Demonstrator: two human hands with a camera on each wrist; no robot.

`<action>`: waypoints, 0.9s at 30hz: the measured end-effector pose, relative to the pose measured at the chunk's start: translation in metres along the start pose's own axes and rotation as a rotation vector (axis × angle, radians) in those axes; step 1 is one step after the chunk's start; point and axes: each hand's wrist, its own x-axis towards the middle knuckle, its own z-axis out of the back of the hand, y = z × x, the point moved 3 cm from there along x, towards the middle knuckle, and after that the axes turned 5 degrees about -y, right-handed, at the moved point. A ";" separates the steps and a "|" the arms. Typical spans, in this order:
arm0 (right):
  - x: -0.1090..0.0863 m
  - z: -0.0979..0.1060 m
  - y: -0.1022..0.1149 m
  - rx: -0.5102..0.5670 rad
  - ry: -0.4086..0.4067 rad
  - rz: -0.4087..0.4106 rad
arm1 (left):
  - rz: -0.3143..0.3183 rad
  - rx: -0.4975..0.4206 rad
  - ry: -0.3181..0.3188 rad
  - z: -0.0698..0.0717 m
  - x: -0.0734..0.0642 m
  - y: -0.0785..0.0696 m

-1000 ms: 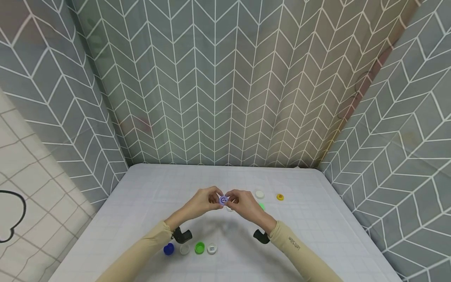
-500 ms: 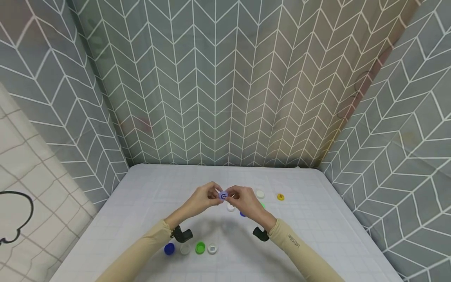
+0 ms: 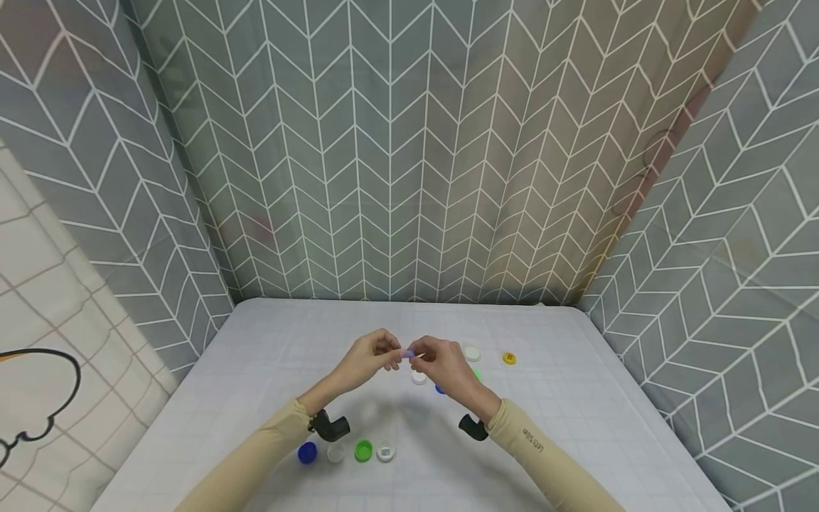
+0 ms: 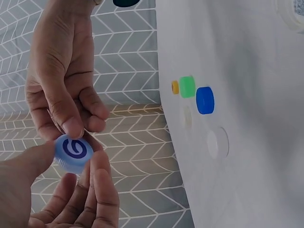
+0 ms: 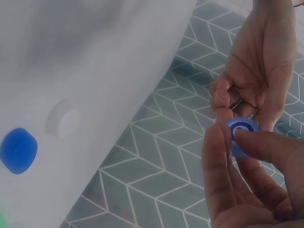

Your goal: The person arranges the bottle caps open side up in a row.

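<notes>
Printed cap [image 4: 73, 155] is narrowly pinched by left hand [image 3: 365, 363] and right hand [image 3: 447, 364].

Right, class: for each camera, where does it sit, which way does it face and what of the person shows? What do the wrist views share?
Head: on the head, facing forward and down over the table to a patterned backdrop; left hand, right hand and tan sleeves show.
Left wrist: worn there, facing the marked cap; both hands show, the left nearer.
Right wrist: worn there, facing the same cap; both hands show, the right nearer.
Shared by the wrist views: the marked cap, a blue cap and a white cap.
</notes>
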 end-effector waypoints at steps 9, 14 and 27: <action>-0.002 -0.002 0.000 0.035 0.051 0.018 | -0.013 0.004 0.047 0.003 0.003 0.015; -0.003 -0.001 0.000 0.068 0.073 0.019 | -0.007 0.011 0.074 0.004 0.002 0.017; -0.006 0.001 -0.001 0.066 0.113 -0.016 | -0.024 0.106 0.082 -0.003 -0.004 0.009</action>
